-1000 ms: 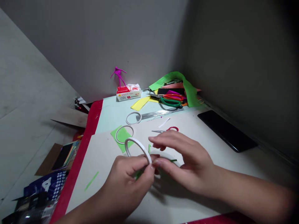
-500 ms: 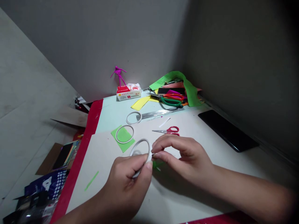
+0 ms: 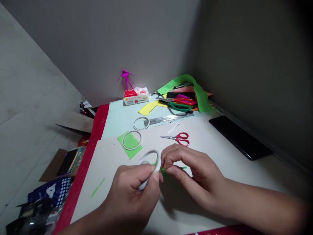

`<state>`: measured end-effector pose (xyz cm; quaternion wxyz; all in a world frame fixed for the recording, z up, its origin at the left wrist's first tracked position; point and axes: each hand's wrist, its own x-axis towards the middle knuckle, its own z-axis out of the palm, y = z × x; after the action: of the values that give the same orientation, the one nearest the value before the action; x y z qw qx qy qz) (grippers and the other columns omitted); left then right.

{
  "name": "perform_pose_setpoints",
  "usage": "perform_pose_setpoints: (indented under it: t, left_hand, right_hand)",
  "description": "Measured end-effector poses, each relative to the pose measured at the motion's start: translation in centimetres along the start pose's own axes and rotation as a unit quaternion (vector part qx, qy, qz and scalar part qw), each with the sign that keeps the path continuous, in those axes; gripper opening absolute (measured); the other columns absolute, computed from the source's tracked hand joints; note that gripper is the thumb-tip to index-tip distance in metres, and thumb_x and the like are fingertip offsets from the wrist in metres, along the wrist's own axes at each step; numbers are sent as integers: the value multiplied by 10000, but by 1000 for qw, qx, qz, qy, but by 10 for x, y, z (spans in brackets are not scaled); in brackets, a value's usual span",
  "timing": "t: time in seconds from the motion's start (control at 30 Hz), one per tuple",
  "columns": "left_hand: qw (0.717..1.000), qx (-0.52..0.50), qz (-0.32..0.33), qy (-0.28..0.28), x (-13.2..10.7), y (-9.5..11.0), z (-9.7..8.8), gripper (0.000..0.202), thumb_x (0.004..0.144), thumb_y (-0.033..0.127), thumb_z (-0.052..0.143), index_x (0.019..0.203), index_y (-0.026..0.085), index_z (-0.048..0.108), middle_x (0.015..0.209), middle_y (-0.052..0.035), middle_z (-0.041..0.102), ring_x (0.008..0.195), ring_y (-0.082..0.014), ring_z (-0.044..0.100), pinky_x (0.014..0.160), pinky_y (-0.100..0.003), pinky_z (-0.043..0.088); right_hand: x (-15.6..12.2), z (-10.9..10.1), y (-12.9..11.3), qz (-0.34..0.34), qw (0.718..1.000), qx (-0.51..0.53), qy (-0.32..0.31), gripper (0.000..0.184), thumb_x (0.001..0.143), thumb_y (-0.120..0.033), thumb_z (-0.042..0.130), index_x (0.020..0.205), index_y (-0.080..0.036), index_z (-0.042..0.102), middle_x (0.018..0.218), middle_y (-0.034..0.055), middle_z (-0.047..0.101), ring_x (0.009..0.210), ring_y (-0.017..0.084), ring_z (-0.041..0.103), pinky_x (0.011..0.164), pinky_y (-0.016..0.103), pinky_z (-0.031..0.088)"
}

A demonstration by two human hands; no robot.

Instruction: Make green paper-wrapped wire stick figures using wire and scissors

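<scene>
My left hand is closed round a thin white tape ring, held tilted above the white sheet. My right hand pinches a thin green strip right beside the ring, fingertips touching those of the left hand. Small red-handled scissors lie just beyond my right hand. A second white ring rests on a green paper square, and a third ring lies farther back.
A black phone lies at the right. At the back are a tissue pack, a pink paper figure, large scissors and green and yellow paper. A loose green strip lies at the left. Clutter sits off the red edge.
The ring in my left hand has tilted and dropped lower. My right hand's fingers have curled from spread into a pinch at the ring's edge, and the green strip now shows beside them.
</scene>
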<state>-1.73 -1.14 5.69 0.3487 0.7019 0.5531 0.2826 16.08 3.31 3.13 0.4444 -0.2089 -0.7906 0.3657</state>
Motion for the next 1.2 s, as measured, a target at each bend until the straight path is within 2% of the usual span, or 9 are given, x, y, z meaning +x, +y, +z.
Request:
perform_pose_setpoints:
  t: [0.23, 0.4, 0.5, 0.6, 0.7, 0.83, 0.97, 1.07, 1.2]
  left_hand:
    - [988, -107, -108, 4, -3, 9, -8, 325, 812, 257, 447, 507, 194, 357, 509, 48, 271, 491, -95, 250, 457, -247, 204]
    - [969, -184, -121, 111, 5, 2, -23, 346, 838, 229, 431, 500, 201, 359, 476, 49, 268, 480, -107, 224, 435, -237, 196]
    - [966, -217, -139, -17, 5, -3, -19, 297, 821, 223, 465, 532, 189, 409, 512, 48, 310, 497, -100, 271, 447, -218, 232]
    - [962, -230, -144, -10, 7, -7, -12, 149, 821, 227, 522, 688, 189, 578, 577, 41, 462, 540, -101, 417, 502, -204, 330]
    - [975, -183, -87, 91, 16, -12, -11, 144, 777, 168, 572, 889, 201, 656, 881, -18, 645, 759, -151, 601, 666, -237, 465]
    - [994, -61, -43, 74, 29, -23, -14, 137, 752, 134, 574, 784, 171, 701, 1134, -96, 626, 1053, -245, 600, 811, -301, 510]
    - [995, -35, -51, 80, 32, -30, -17, 156, 755, 144, 565, 802, 173, 710, 1154, -109, 628, 1079, -267, 599, 795, -327, 528]
    - [994, -48, -50, 86, 34, -31, -19, 144, 746, 147, 570, 774, 156, 711, 1127, -127, 636, 1103, -275, 587, 829, -336, 519]
    - [989, -95, -79, 87, 38, -34, -20, 172, 744, 183, 590, 866, 138, 703, 1169, -134, 620, 1009, -255, 640, 869, -362, 501]
  right_hand:
    - [-3, -2, -8, -37, 999, 5, 7, 168, 855, -17, 476, 930, -150, 545, 849, 63, 599, 832, 158, 580, 753, 310, 507]
    - [-3, -6, -3, 22, 990, 17, 142, 174, 906, -59, 463, 976, -212, 505, 989, 48, 579, 991, 163, 577, 925, 348, 464]
    - [1, 0, 7, 62, 996, 10, 69, 312, 878, -96, 541, 1130, -236, 423, 1211, 83, 543, 1169, 193, 524, 996, 367, 429]
    - [5, 0, 20, 84, 996, 17, 24, 323, 903, -106, 487, 1159, -251, 353, 952, 32, 622, 884, 156, 639, 764, 296, 514]
    - [11, -15, 39, 87, 991, -68, 74, 301, 897, -119, 488, 1130, -252, 350, 867, 15, 645, 806, 166, 653, 675, 276, 493]
    - [20, -36, 66, 172, 949, -261, 30, 286, 885, -115, 464, 1136, -230, 393, 854, 37, 675, 708, 186, 643, 641, 304, 475]
    - [22, -34, 62, 77, 927, -367, 25, 333, 795, -98, 549, 1103, -187, 457, 1142, 150, 584, 1064, 295, 539, 826, 418, 450]
    - [16, -26, 40, 84, 957, -252, -115, 207, 802, -133, 562, 962, -206, 453, 909, 58, 610, 798, 188, 564, 688, 295, 453]
    - [8, -20, 26, 183, 922, -199, -276, 285, 734, -70, 572, 910, -227, 413, 743, -27, 586, 587, 113, 500, 495, 199, 327]
